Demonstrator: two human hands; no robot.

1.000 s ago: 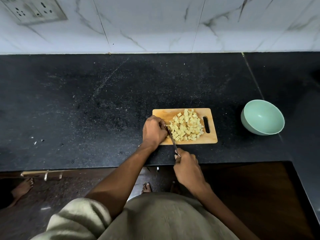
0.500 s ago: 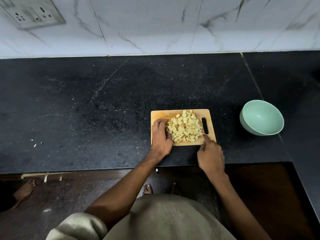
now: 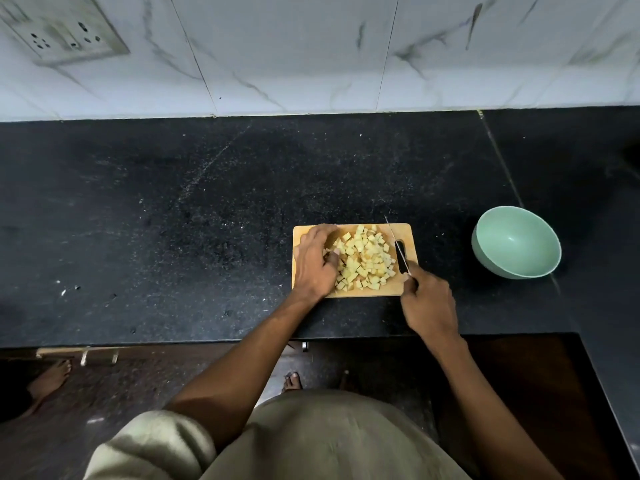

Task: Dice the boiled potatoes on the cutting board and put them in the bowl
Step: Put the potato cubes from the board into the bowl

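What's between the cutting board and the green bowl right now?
In the head view, only bare black countertop lies between the cutting board and the green bowl. The knife stays over the board.

I see bare counter left of and behind the board, open up to the wall. On the board, the dice are flanked by my left hand and the knife in my right hand. A bare strip of counter separates board and bowl; the bowl's mouth is unobstructed.
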